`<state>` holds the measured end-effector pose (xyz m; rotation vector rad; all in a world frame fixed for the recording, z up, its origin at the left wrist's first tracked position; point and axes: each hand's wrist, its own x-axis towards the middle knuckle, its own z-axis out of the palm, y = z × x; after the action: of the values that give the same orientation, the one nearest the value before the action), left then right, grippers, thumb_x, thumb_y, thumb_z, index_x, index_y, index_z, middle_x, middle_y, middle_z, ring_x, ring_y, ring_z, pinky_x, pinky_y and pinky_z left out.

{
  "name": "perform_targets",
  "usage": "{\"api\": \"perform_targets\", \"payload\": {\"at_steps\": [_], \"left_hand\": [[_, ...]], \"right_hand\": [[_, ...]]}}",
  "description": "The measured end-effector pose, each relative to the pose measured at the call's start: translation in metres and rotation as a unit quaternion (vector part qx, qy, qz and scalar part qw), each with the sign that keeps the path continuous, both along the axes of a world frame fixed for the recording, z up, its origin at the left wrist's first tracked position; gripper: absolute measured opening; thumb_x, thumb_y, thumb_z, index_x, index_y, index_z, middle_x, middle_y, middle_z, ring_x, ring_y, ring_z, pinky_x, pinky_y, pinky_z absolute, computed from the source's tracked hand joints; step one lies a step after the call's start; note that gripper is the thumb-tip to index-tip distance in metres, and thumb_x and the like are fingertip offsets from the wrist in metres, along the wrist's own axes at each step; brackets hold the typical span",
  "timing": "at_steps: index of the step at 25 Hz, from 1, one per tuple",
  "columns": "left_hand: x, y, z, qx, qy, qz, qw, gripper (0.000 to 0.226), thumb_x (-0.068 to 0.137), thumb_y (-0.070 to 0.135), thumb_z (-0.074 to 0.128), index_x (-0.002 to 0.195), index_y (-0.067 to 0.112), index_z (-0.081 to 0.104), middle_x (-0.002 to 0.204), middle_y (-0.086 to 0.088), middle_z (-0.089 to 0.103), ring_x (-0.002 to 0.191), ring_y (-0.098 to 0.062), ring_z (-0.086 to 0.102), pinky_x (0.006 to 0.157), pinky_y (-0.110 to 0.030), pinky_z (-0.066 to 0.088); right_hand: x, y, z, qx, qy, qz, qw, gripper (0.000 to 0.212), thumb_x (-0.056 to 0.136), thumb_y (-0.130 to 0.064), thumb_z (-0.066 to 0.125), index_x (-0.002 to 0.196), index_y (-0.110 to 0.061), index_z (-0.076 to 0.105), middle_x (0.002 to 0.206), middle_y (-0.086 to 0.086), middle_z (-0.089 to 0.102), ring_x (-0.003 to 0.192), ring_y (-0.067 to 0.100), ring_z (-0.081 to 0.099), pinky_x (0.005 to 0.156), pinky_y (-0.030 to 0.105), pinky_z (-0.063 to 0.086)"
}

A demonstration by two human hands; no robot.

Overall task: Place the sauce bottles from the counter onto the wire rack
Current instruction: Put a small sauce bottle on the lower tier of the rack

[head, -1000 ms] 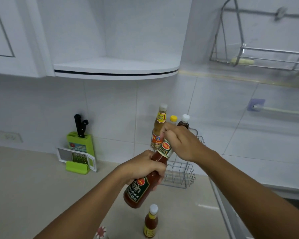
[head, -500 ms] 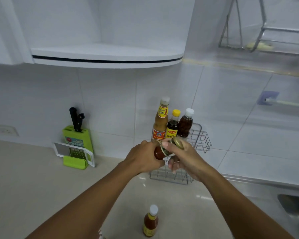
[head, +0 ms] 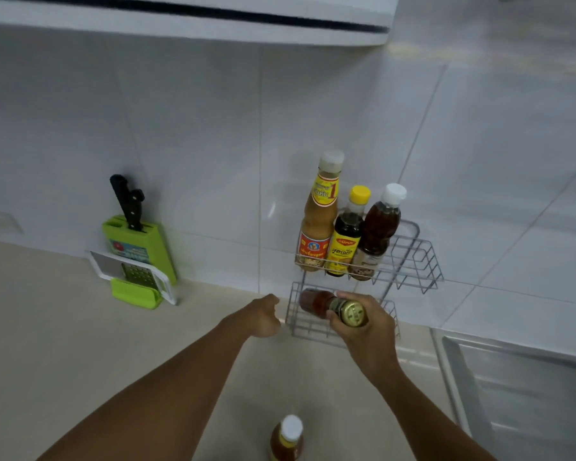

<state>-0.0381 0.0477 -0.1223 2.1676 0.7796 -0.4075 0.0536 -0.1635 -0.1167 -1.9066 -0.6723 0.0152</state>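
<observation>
Your right hand (head: 366, 322) grips a red sauce bottle (head: 316, 302) by its neck, fingers wrapped just below the gold cap (head: 353, 315), and holds it tilted with its base inside the lower tier of the wire rack (head: 413, 261). Your left hand (head: 263, 316) hangs just left of the rack, fingers loosely curled on nothing. Three bottles (head: 345, 234) stand upright in the upper tier, and one more bottle (head: 287, 439) stands on the counter (head: 64, 344) near you, with a knife block (head: 137, 247) and grater (head: 130, 276) against the wall to the left.

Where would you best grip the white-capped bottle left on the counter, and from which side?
The white-capped bottle stands upright on the counter, clear of other things. Probably grip around its body just below the cap, coming from above and the near side; the left hand is free, while the right hand holds another bottle.
</observation>
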Motion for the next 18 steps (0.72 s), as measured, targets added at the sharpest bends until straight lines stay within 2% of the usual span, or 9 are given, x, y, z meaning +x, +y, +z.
{"api": "perform_targets", "payload": {"at_steps": [3,5,6,8,10,13,16,18], "left_hand": [[0.013,-0.005,-0.025,-0.081,-0.020,0.066,0.994,0.066,0.097,0.006,0.054,0.155,0.006,0.023,0.160,-0.018,0.032,0.144,-0.030,0.038,0.110,-0.030,0.039],[0.023,-0.010,-0.035,-0.093,-0.033,0.091,0.991,0.065,0.095,0.002,0.052,0.155,0.004,0.025,0.160,-0.020,0.032,0.144,-0.032,0.039,0.114,-0.038,0.039],[0.027,-0.013,-0.039,-0.089,-0.041,0.100,0.990,0.061,0.093,0.001,0.051,0.151,0.002,0.032,0.156,-0.022,0.039,0.141,-0.035,0.042,0.113,-0.041,0.041],[0.032,-0.018,-0.041,-0.083,-0.063,0.110,0.988,0.046,0.088,0.000,0.050,0.134,0.000,0.054,0.137,-0.026,0.058,0.128,-0.041,0.055,0.096,-0.041,0.049],[0.035,-0.020,-0.039,-0.084,-0.077,0.115,0.987,0.036,0.086,0.000,0.050,0.120,-0.001,0.063,0.124,-0.026,0.065,0.117,-0.043,0.061,0.085,-0.039,0.050],[0.035,-0.020,-0.039,-0.071,-0.080,0.118,0.987,0.034,0.086,0.002,0.051,0.117,0.001,0.066,0.122,-0.023,0.068,0.115,-0.041,0.062,0.096,-0.044,0.052],[0.034,-0.022,-0.039,-0.068,-0.081,0.128,0.986,0.031,0.088,0.003,0.051,0.115,0.001,0.067,0.120,-0.023,0.069,0.113,-0.041,0.063,0.095,-0.042,0.052],[0.033,-0.022,-0.039,-0.074,-0.081,0.135,0.985,0.031,0.089,0.003,0.051,0.116,0.001,0.066,0.120,-0.023,0.069,0.113,-0.041,0.063,0.095,-0.043,0.052]], "right_hand": [[0.013,0.013,-0.015,-0.017,-0.021,0.021,0.999,0.043,0.070,-0.016,0.092,0.107,-0.027,0.074,0.100,-0.014,0.070,0.089,0.001,0.069,0.071,0.014,0.056],[0.022,0.025,-0.019,-0.026,0.000,0.033,0.999,0.039,0.070,-0.017,0.091,0.105,-0.026,0.074,0.097,-0.012,0.072,0.087,0.002,0.070,0.071,0.016,0.057],[0.026,0.031,-0.020,-0.026,0.014,0.040,0.999,0.037,0.071,-0.017,0.090,0.102,-0.028,0.073,0.093,-0.014,0.073,0.084,0.000,0.070,0.068,0.013,0.056],[0.035,0.044,-0.020,-0.022,0.031,0.051,0.998,0.034,0.072,-0.015,0.089,0.096,-0.029,0.069,0.083,-0.019,0.072,0.076,-0.009,0.069,0.060,0.003,0.049],[0.045,0.057,-0.021,-0.027,0.034,0.065,0.997,0.027,0.074,-0.015,0.089,0.094,-0.021,0.071,0.079,-0.020,0.070,0.073,-0.017,0.065,0.058,-0.001,0.045],[0.052,0.070,-0.024,-0.040,0.015,0.073,0.996,0.022,0.076,-0.020,0.089,0.090,-0.013,0.075,0.071,-0.024,0.066,0.066,-0.019,0.063,0.056,-0.002,0.042],[0.051,0.077,-0.027,-0.030,-0.004,0.064,0.998,0.022,0.076,-0.026,0.091,0.090,-0.015,0.077,0.067,-0.027,0.064,0.062,-0.017,0.063,0.055,-0.001,0.041],[0.050,0.082,-0.028,-0.013,-0.001,0.065,0.998,0.028,0.074,-0.032,0.092,0.094,-0.018,0.078,0.074,-0.024,0.069,0.066,-0.015,0.064,0.058,0.000,0.043]]}}
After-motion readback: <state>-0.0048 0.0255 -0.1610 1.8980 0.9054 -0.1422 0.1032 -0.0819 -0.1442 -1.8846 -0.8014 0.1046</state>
